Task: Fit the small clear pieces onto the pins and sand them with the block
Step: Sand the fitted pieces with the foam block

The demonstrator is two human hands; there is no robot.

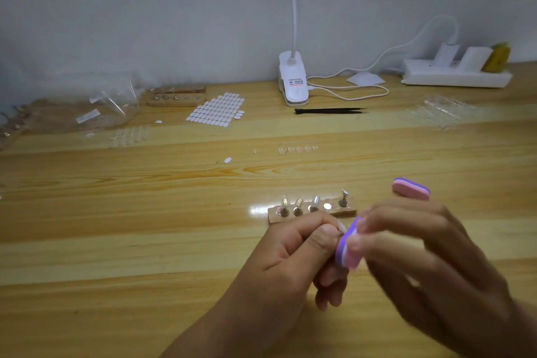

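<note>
Both hands are meeting low in the view, at about five o'clock. The left hand is pinching a small clear piece between thumb and forefinger; whether a pin is under it is hidden by the fingers. The right hand, blurred, is closing its grip on a purple-and-pink sanding block and pressing the block's edge against that piece. Just beyond the hands, toward twelve o'clock, a wooden pin holder is lying on the counter, carrying four upright pins with one socket bare. A second block is resting at two o'clock of the holder. Farther toward twelve o'clock, a short row of clear pieces is lying loose, well apart from the hands. A sheet of white oval stickers is sitting at eleven o'clock.
</note>
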